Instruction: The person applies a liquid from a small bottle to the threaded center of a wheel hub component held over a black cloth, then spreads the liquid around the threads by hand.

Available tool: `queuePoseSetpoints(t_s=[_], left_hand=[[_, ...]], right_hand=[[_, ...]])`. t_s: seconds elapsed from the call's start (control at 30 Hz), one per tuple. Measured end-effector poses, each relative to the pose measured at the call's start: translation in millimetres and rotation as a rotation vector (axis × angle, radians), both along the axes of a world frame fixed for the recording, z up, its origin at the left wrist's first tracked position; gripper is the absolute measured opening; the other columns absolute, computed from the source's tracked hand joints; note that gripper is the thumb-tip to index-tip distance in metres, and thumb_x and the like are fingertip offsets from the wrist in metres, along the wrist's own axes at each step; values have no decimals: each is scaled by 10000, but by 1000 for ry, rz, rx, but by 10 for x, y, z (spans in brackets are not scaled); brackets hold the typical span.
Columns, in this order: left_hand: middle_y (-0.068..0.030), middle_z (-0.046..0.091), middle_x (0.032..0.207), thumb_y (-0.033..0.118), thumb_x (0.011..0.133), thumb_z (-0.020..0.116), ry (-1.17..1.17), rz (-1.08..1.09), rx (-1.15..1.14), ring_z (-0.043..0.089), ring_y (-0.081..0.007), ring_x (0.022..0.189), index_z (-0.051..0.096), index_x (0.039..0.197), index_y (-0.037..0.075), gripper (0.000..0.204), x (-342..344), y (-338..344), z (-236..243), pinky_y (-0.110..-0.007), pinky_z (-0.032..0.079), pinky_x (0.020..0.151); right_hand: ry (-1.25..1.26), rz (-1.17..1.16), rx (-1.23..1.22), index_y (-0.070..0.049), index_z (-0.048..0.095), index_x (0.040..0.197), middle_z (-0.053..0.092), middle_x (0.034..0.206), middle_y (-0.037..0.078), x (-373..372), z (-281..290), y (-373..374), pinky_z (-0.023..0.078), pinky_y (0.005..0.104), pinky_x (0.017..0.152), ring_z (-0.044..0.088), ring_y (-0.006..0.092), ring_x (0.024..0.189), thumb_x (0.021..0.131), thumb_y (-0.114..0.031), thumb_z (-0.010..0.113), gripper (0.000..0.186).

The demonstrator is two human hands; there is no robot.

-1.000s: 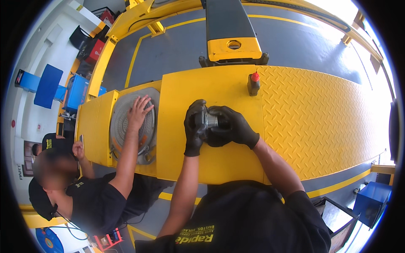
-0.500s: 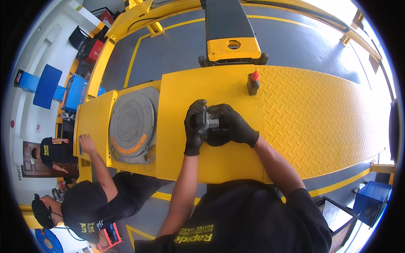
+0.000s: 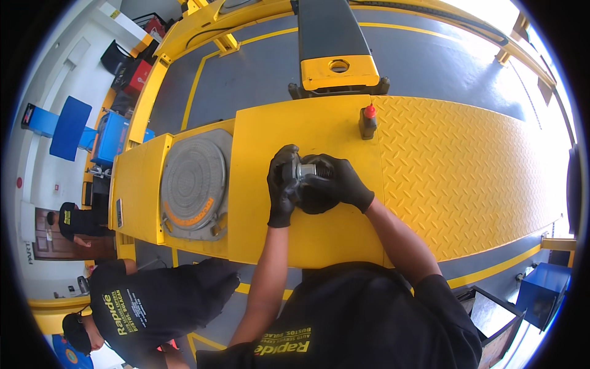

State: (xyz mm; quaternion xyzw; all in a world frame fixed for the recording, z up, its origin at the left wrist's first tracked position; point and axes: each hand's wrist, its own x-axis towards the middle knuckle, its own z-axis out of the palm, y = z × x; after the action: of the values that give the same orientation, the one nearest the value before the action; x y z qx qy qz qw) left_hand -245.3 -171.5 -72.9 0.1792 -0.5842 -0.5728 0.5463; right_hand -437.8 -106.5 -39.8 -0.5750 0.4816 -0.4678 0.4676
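Note:
Both my hands, in black gloves, are together above the smooth yellow plate in front of me. Between them is a metal part with a silver cylindrical shank [image 3: 306,170] and a dark, ridged end toward the right. My left hand [image 3: 283,184] is closed round its left side. My right hand [image 3: 344,181] curls round the right end, its fingers touching the part. A dark rounded shape under the right fingers blends with the glove, so I cannot tell where the part ends.
A dark bottle with a red cap [image 3: 369,122] stands beyond my right hand, near the diamond-patterned plate [image 3: 455,178]. To the left lies a grey round turntable [image 3: 193,182]. A co-worker [image 3: 147,301] is at lower left, another person [image 3: 83,221] farther off. A cart [image 3: 495,326] stands at lower right.
My right hand has shifted slightly, showing more of the shank and the ridged end. The nearer co-worker has drawn an arm back from the yellow platform and turned away; a small flat object shows there.

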Motion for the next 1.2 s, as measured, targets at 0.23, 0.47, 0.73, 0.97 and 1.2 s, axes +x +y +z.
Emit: queuePoseSetpoints(t_s=[0.23, 0.47, 0.73, 0.97, 1.2], left_hand=[[-167, 565, 1461, 384, 870, 796, 48, 20, 30, 557, -294, 1344, 615, 1321, 47, 592, -40, 43, 27, -413, 490, 1112], [-174, 541, 1482, 316, 872, 796, 27, 16, 40, 579, -339, 1335, 561, 1340, 65, 581, -16, 7, -39, -460, 520, 1127], [-172, 540, 1486, 357, 857, 818, 68, -27, 63, 569, -336, 1349, 567, 1345, 70, 619, -38, -4, -9, -466, 514, 1126], [-178, 545, 1482, 408, 855, 826, -7, 20, 13, 565, -334, 1354, 581, 1338, 68, 639, -14, 23, 33, -464, 507, 1123], [-182, 563, 1463, 490, 855, 829, -4, 29, 22, 572, -321, 1345, 599, 1334, 73, 675, -17, 19, 23, -442, 506, 1115]], right_hand=[[286, -74, -398, -32, 653, 1324, 716, 1270, 141, -15, 124, 80, 561, 378, 957, 724, 237, 1079, 860, -131, 834, 508], [-43, -51, -37, -52, 666, 1320, 731, 1180, 136, 33, 27, 41, 567, 383, 936, 732, 266, 1039, 840, -153, 858, 527], [116, -91, -157, -27, 655, 1298, 724, 1205, 164, 28, 83, 59, 559, 389, 951, 717, 290, 1073, 865, -211, 842, 506], [176, -106, -286, -28, 656, 1296, 741, 1201, 144, 35, 135, 104, 562, 358, 951, 736, 231, 1048, 897, -170, 822, 455], [73, -72, -141, -31, 659, 1288, 744, 1182, 178, 28, 127, 70, 560, 375, 950, 736, 279, 1070, 920, -203, 796, 429]])
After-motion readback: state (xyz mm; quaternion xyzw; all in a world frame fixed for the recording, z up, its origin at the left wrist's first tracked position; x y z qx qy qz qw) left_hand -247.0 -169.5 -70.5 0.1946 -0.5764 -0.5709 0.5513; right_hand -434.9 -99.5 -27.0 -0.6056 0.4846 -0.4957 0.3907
